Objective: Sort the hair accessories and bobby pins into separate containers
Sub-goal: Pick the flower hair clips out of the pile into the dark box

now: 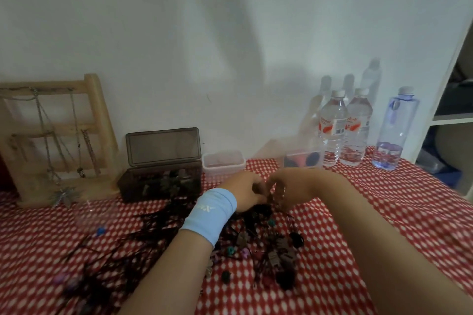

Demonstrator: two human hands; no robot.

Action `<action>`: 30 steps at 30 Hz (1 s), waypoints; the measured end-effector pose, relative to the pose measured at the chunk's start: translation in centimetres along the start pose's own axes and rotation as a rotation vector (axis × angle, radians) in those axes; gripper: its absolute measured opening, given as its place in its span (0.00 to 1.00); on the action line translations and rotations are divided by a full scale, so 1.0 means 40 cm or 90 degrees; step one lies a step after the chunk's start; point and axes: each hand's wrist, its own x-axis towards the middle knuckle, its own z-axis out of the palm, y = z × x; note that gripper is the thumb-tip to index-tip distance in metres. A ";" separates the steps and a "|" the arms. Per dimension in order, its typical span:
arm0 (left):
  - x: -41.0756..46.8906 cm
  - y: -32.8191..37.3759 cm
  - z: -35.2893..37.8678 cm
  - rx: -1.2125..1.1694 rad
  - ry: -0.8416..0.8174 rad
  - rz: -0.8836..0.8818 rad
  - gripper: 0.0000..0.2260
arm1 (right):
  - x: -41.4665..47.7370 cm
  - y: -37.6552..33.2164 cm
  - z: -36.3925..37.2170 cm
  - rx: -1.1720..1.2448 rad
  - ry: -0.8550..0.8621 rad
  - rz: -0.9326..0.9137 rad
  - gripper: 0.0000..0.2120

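A dark tangle of bobby pins, small claw clips and hair ties (258, 243) lies spread over the red-and-white cloth (384, 212). My left hand (245, 192), with a light blue wristband, and my right hand (281, 189) meet just above the far end of the pile. Their fingers are curled around a small brown clip (258, 188) held between them; blur hides the exact grip. An open dark smoky box (161, 181) with clips inside stands behind on the left. Beside it is a small clear container (223, 162), and a second clear container (303, 158) holds dark and pink items.
A wooden rack (58, 135) hung with chains stands at the far left. Two water bottles (344, 128) and a bluish bottle (395, 130) stand at the back right against the wall. A white shelf unit (450, 120) borders the right edge. A clear cup (92, 215) sits left of the pile.
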 end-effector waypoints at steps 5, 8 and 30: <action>-0.016 -0.031 -0.014 0.008 -0.028 0.017 0.10 | 0.015 0.013 -0.008 0.067 0.041 -0.045 0.23; -0.021 -0.041 -0.009 0.006 -0.057 0.027 0.10 | 0.032 0.007 -0.014 0.064 0.100 -0.068 0.19; -0.010 -0.090 -0.033 -0.121 0.076 -0.017 0.04 | 0.097 0.032 0.034 0.147 0.144 -0.107 0.13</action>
